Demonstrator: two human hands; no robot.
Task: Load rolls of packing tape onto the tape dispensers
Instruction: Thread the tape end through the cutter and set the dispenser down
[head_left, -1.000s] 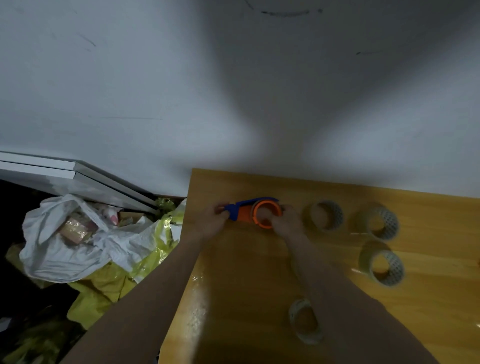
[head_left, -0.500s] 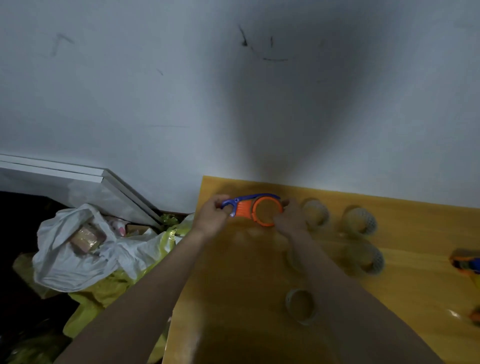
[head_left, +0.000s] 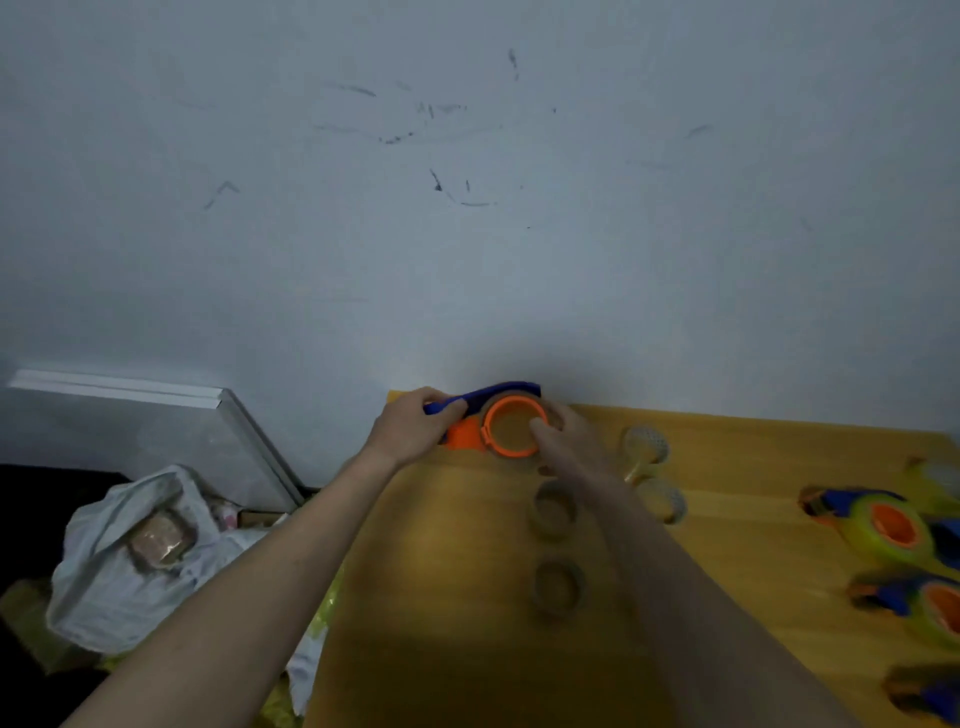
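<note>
A blue and orange tape dispenser (head_left: 491, 415) lies at the far left corner of the wooden table (head_left: 467, 649), close to the wall. My left hand (head_left: 413, 431) grips its blue handle end. My right hand (head_left: 563, 441) holds the orange ring with a clear tape roll around it, fingers on the ring's right rim. Loose tape rolls lie nearby: two dim ones (head_left: 553, 506) (head_left: 558, 590) between my forearms and two mesh-patterned ones (head_left: 644, 447) (head_left: 662, 501) to the right.
Several dispensers with tape on them (head_left: 883, 525) (head_left: 930, 605) lie at the table's right edge. Left of the table, on the floor, sit a white plastic bag (head_left: 119, 566), yellow bags and a white panel (head_left: 156, 431) leaning on the wall.
The view has tilted and shifted, bringing the loaded dispensers at the right into sight. Both hands stay on the dispenser at the table's far corner; the right fingers now rest on the ring.
</note>
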